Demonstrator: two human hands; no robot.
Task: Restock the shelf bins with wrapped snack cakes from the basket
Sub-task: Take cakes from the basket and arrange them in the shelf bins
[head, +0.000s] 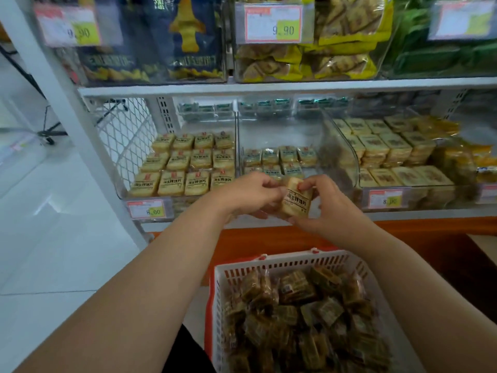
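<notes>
A: Take the white slotted plastic basket with orange trim (271, 267) as the marker. What's in it?

B: A loose heap of wrapped snack cakes in clear film (301, 313), lying at all angles and filling it nearly to the rim.

A: And the hands?

B: Both are up beyond the basket's far edge, in front of the shelf. The left hand (248, 195) and the right hand (326, 204) share one pale yellow square snack cake with black print on its wrapper (295, 201). Left fingers are curled round its left side; the right thumb and fingers pinch its top and right edge. The cake is tilted, label towards the camera.

A: Where does that sit against the bins?

B: Just before the front lip of the middle clear plastic shelf bin (279, 135), which stands straight past the basket. That bin holds a few rows of the same cakes at its back; its front part is hidden behind the hands.

A: Either side?

B: Beyond the basket to the left, the left clear bin (177, 199) is packed in neat rows of the same yellow cakes. To the right, another clear bin (419, 192) holds rows of similar pale wrapped squares. Orange-bordered price tags (146, 210) hang on the two outer bins' fronts.
</notes>
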